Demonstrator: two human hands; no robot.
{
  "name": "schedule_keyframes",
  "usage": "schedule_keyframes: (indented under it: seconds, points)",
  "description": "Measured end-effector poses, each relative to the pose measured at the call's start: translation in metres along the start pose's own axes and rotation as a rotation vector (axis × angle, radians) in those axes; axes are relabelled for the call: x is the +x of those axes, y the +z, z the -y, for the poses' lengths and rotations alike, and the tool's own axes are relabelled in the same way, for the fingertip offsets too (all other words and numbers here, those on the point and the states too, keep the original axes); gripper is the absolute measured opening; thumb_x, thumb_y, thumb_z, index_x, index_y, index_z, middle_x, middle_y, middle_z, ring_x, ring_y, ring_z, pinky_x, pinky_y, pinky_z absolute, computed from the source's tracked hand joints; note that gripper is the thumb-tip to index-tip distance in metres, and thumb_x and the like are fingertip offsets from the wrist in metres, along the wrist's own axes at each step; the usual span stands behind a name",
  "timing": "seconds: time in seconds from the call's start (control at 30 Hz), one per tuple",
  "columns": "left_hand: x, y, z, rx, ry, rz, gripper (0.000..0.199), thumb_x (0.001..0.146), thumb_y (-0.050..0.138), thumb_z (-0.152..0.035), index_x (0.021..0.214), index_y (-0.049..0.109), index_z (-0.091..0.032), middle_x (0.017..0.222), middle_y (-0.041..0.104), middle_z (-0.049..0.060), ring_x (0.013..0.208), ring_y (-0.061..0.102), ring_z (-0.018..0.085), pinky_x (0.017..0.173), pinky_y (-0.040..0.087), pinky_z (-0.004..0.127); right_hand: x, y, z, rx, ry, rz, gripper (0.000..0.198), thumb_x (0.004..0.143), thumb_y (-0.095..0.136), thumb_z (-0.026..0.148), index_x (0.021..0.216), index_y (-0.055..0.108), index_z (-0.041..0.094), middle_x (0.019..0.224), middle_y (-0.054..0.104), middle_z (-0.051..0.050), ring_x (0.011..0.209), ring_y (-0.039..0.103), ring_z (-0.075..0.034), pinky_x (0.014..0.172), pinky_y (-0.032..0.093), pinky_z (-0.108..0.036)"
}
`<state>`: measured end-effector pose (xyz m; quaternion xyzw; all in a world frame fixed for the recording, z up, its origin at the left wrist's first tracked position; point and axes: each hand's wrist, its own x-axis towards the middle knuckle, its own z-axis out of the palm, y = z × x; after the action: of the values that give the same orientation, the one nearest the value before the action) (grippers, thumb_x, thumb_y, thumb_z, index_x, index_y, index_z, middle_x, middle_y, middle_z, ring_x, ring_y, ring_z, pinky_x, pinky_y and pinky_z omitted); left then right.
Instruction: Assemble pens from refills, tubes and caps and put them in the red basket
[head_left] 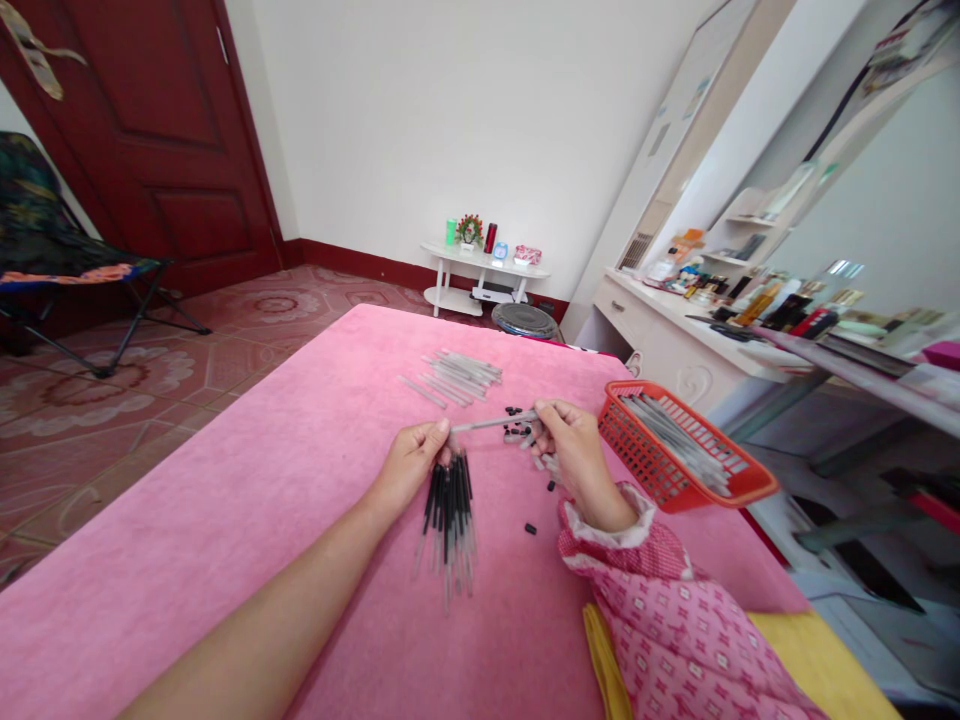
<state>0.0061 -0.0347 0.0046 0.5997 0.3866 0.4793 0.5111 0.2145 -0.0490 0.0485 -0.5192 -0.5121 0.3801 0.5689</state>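
We hold a thin tube crosswise between both hands.
Its long axis runs left to right, the right end slightly farther away; our left hand pinches one end, our right hand the other, so neither is nearer. Black sticks lie just below the left hand, small black caps around the right, grey tubes beyond. The red basket bounds our right; pink cloth spreads widely left.
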Motion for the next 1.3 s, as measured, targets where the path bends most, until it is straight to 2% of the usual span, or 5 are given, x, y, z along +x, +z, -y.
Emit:
schedule_keyframes:
  seconds: [0.53,0.77,0.97,1.1,1.3]
  points:
    - [0.001,-0.005,0.008,0.162,0.137,0.177,0.046,0.089,0.036,-0.045,0.068,0.061,-0.013,0.06,0.057,0.002,0.059,0.052,0.014,0.059,0.04,0.024,0.003,-0.015,0.018,0.009,-0.061,-0.119,0.028,0.076,0.058,0.041,0.066,0.057,0.015,0.054,0.056,0.002,0.039,0.048,-0.008,0.038,0.041,-0.019]
    - [0.003,-0.004,0.009,0.164,0.121,0.163,0.048,0.088,0.037,-0.048,0.073,0.066,-0.012,0.06,0.059,0.004,0.058,0.054,0.015,0.058,0.041,0.025,-0.011,-0.097,0.047,-0.195,-0.302,-0.502,0.027,0.077,0.058,0.041,0.085,0.062,0.016,0.071,0.063,-0.005,0.055,0.057,-0.013,0.053,0.049,-0.026]
    - [0.002,-0.004,0.011,0.131,0.123,0.151,0.045,0.086,0.04,-0.048,0.075,0.067,-0.014,0.058,0.06,0.003,0.056,0.054,0.015,0.056,0.041,0.025,-0.026,-0.17,0.031,-0.806,-0.329,-0.891,0.039,0.083,0.045,0.043,0.094,0.065,0.011,0.081,0.067,-0.015,0.072,0.062,-0.022,0.068,0.046,-0.033]
    - [0.001,-0.005,0.013,0.124,0.125,0.141,0.045,0.085,0.042,-0.049,0.07,0.066,-0.014,0.057,0.06,0.004,0.054,0.054,0.015,0.054,0.041,0.025,-0.033,-0.183,0.015,-0.967,-0.258,-0.849,0.035,0.076,0.054,0.042,0.089,0.069,0.013,0.081,0.069,-0.015,0.074,0.06,-0.026,0.069,0.043,-0.039]
    - [0.002,-0.006,0.014,0.126,0.135,0.116,0.045,0.084,0.043,-0.049,0.069,0.066,-0.013,0.056,0.061,0.004,0.051,0.054,0.014,0.052,0.04,0.024,-0.049,-0.14,0.006,-1.05,-0.598,-0.636,0.025,0.084,0.048,0.031,0.089,0.066,0.015,0.096,0.066,-0.012,0.093,0.056,-0.024,0.086,0.039,-0.042]
